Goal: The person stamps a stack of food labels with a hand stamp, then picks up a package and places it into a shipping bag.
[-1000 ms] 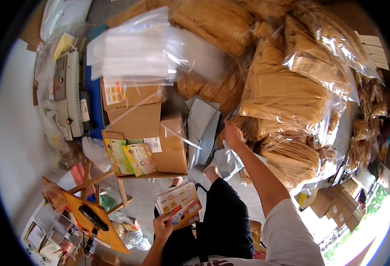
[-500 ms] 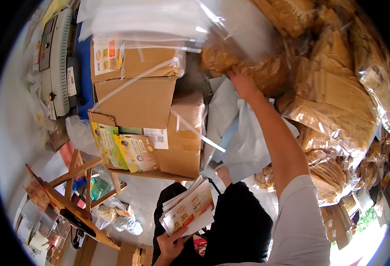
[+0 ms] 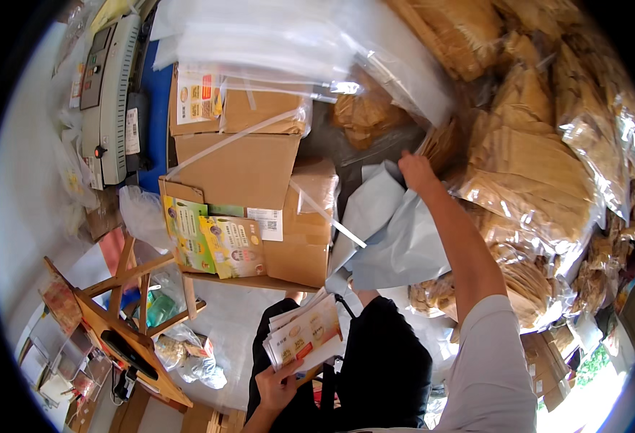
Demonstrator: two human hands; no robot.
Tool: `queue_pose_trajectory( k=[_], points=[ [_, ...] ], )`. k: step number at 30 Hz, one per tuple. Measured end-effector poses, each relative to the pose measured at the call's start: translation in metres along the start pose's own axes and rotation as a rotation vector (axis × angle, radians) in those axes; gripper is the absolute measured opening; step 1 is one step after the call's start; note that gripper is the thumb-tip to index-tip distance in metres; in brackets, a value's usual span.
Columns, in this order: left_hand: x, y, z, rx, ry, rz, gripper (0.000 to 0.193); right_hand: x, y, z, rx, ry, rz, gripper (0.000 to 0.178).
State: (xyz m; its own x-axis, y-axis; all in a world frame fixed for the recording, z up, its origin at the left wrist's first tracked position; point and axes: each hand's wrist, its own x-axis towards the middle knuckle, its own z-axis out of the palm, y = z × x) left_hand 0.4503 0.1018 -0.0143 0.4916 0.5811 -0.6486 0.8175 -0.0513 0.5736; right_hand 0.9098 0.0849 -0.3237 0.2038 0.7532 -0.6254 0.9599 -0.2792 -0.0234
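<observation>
My left hand (image 3: 277, 387), low in the middle over my lap, grips a fanned stack of printed leaflets (image 3: 309, 333), white with orange and yellow print. My right hand (image 3: 418, 172) reaches forward with its fingers closed at the edge of a plastic-wrapped bundle of brown paper (image 3: 441, 146); the exact grip is partly hidden. Beneath that wrist, a crumpled grey plastic sheet (image 3: 397, 238) drapes down toward my knees. Left of the sheet stands an open cardboard box (image 3: 234, 167) with green and yellow leaflets (image 3: 232, 249) along its near side.
Clear plastic bags (image 3: 259, 36) lie across the far side. Several wrapped brown paper bundles (image 3: 530, 166) pile up on the right. A grey machine (image 3: 109, 101) stands far left, and a wooden stool (image 3: 137, 289) lies on its side nearer me.
My right hand has drawn back toward me and slightly right, and brown paper there has shifted right, exposing a dark surface. My left hand still holds the leaflets.
</observation>
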Motion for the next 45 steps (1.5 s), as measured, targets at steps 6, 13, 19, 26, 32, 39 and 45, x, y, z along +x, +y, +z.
queue_pose_trajectory(
  k=[6, 13, 19, 26, 32, 39, 45],
  points=[
    [-0.008, -0.02, -0.004, 0.046, -0.017, -0.049, 0.03, -0.113, -0.023, -0.07, 0.327, 0.165, 0.199, 0.019],
    [-0.039, -0.04, -0.022, -0.429, 0.101, -0.206, 0.014, -0.26, -0.072, -0.17, 0.753, 0.624, 0.296, 0.015],
    [-0.043, 0.023, -0.124, -0.15, 0.091, 0.12, 0.017, -0.427, -0.119, -0.225, 0.822, 0.818, 0.4, 0.015],
    [-0.004, 0.097, -0.198, 0.019, 0.079, 0.419, 0.026, -0.602, -0.178, -0.216, 1.068, 0.981, 0.889, 0.009],
    [0.024, 0.189, -0.204, 0.451, -0.088, 0.63, 0.024, -0.699, -0.222, -0.148, 1.023, 1.063, 1.373, 0.004],
    [0.022, 0.287, -0.093, 0.215, -0.326, 0.621, 0.023, -0.79, -0.226, -0.103, 1.002, 1.26, 1.917, 0.013],
    [0.026, 0.385, 0.025, -0.008, -0.595, 0.71, 0.023, -0.842, -0.253, -0.089, 0.854, 1.372, 2.21, 0.009]
  ],
)
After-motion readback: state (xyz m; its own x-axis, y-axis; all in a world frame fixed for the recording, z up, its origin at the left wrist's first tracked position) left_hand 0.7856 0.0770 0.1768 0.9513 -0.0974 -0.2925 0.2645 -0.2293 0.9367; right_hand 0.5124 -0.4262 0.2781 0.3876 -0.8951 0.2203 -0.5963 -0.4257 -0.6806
